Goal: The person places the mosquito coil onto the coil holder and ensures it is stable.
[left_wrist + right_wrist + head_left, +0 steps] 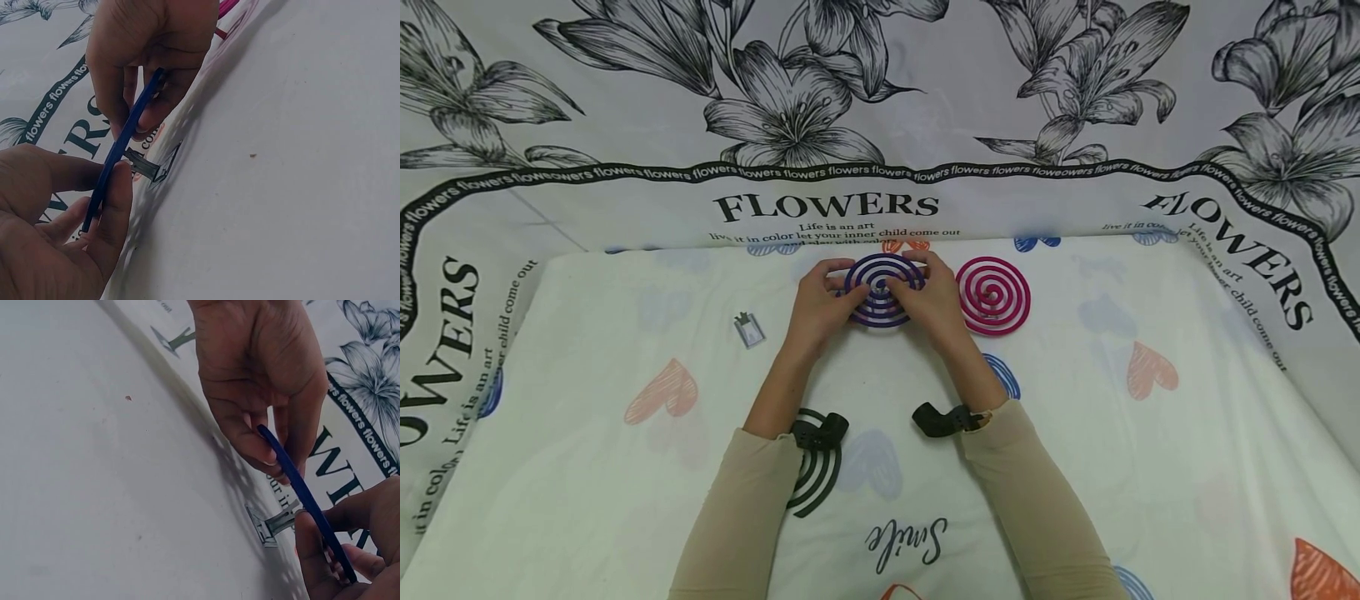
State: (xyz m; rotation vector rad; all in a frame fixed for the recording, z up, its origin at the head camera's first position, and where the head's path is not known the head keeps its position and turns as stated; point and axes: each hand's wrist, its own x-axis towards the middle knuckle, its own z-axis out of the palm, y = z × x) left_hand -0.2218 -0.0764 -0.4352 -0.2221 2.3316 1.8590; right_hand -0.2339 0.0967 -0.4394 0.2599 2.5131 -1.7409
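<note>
A blue spiral mosquito coil (880,322) is held level between both hands, at the far middle of the cloth. My left hand (822,307) pinches its left edge, thumb on top and fingers below. On its right edge, my right hand (938,300) grips it the same way. Beneath the coil's middle stands a small metal stand (267,526) with an upright prong; whether the prong touches the coil I cannot tell. A magenta mosquito coil (993,331) lies just right of my right hand. In the left wrist view the blue coil (119,147) appears edge-on.
Another small metal stand (749,330) lies left of my left hand. The white printed cloth (587,508) covers the surface, with a flowered sheet (640,208) behind it. Dark concentric arcs (822,483) show under my left wrist, partly hidden.
</note>
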